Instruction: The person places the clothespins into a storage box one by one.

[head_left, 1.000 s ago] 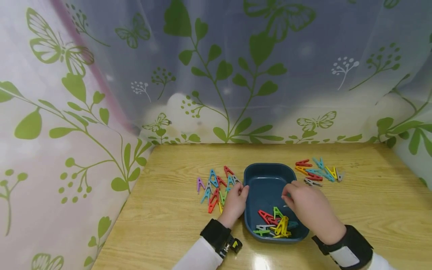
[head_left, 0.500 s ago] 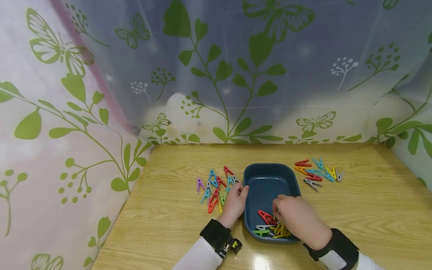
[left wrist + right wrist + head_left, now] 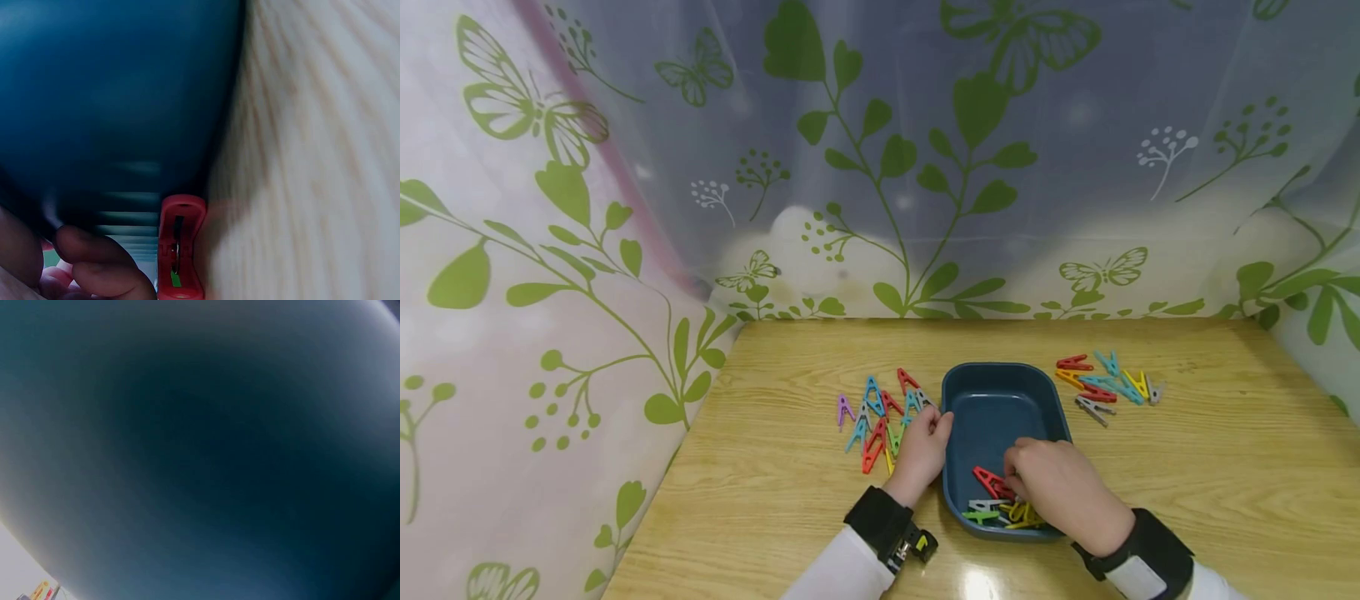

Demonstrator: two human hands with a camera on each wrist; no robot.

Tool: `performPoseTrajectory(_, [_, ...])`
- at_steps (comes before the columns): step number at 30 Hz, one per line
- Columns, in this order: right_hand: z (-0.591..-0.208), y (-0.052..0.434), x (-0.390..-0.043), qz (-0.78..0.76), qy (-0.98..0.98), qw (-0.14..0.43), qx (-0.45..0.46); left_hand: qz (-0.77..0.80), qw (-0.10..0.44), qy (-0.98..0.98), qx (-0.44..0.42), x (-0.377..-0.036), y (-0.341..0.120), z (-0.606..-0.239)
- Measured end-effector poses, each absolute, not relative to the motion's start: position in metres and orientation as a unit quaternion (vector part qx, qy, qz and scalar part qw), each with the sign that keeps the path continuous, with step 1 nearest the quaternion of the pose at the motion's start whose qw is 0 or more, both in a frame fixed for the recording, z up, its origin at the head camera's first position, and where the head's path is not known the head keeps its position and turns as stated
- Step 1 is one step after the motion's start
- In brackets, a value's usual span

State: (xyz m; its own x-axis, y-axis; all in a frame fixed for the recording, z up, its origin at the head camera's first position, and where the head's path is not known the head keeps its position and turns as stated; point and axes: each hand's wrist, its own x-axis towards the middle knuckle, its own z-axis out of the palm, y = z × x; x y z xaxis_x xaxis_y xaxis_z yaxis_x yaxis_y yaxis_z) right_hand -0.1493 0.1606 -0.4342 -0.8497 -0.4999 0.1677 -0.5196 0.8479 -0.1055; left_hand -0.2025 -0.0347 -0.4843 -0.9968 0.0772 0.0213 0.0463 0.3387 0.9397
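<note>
pegs (image 3: 1000, 500) fill blue tray (image 3: 992, 392); right hand (image 3: 1052, 487) curls among them, grip unclear; left hand (image 3: 925, 446) holds rim.

Even soft light, glare spot on table (image 3: 977, 581) front, wide-angle bend, wrist cams blurry, v. close.

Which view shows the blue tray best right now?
The head view: the whole blue tray shows, with clips inside and both hands at it. The left wrist view shows only a blurred stretch of its outer wall; the right wrist view is filled with blurred dark blue.
</note>
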Motion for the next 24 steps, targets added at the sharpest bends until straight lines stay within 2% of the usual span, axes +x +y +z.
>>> performPoseTrajectory(14, [-0.430, 0.165, -0.152, 0.104, -0.956, 0.073, 0.264, 0.572, 0.017, 0.819, 0.030, -0.203, -0.035, -0.484])
performPoseTrajectory(24, [-0.418, 0.190, -0.164, 0.115, -0.954, 0.149, 0.232, 0.576, 0.016, 0.817, 0.033, -0.203, -0.035, -0.484])
